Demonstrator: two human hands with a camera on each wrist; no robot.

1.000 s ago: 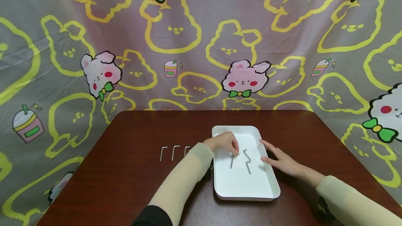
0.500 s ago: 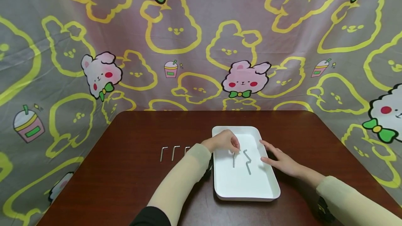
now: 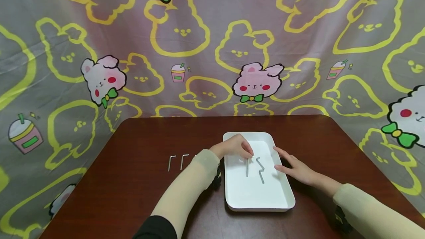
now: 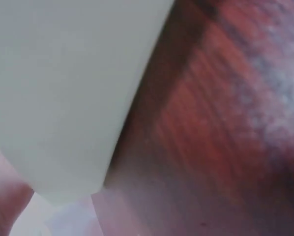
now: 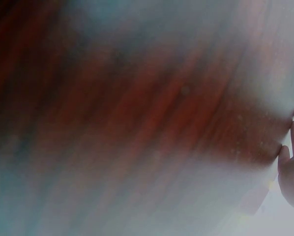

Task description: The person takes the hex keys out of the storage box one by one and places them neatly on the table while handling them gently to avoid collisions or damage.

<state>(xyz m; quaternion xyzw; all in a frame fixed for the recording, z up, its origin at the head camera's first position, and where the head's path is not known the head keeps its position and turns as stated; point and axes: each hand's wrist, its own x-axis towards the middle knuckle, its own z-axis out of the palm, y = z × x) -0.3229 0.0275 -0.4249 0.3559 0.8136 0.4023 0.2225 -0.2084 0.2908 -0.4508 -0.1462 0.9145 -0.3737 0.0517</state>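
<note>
One held hex key (image 3: 247, 168) is pinched by the left hand (image 3: 235, 146), whose grip is narrow, thumb and fingertips together near the key's short arm; the long arm points toward the person. It is over the floor of the one white tray (image 3: 259, 198), left of the middle; whether its end touches the tray cannot be told. Just to its right, two more lie in the tray, making a zigzag: an upper key (image 3: 261, 164) and a lower key (image 3: 261, 177), whose ends meet or nearly so.

The right hand (image 3: 297, 169) is at the tray's right wall, its grip wide, thumb and fingers spread and relaxed with the tips at the rim.

On the table (image 3: 132, 194), left of the tray, two L-shaped keys are plainly seen, an outer key (image 3: 170, 163) and an inner key (image 3: 182, 162), set side by side with short arms to the right. A small bright sliver (image 3: 195, 155) shows past the left sleeve (image 3: 190, 183), too little to name.

Two arms reach in, the other in a right sleeve (image 3: 368, 205); both sleeves are pale. Behind the table hangs one patterned cloth (image 3: 206, 40) with three cup drawings. Both wrist views are blurred.
</note>
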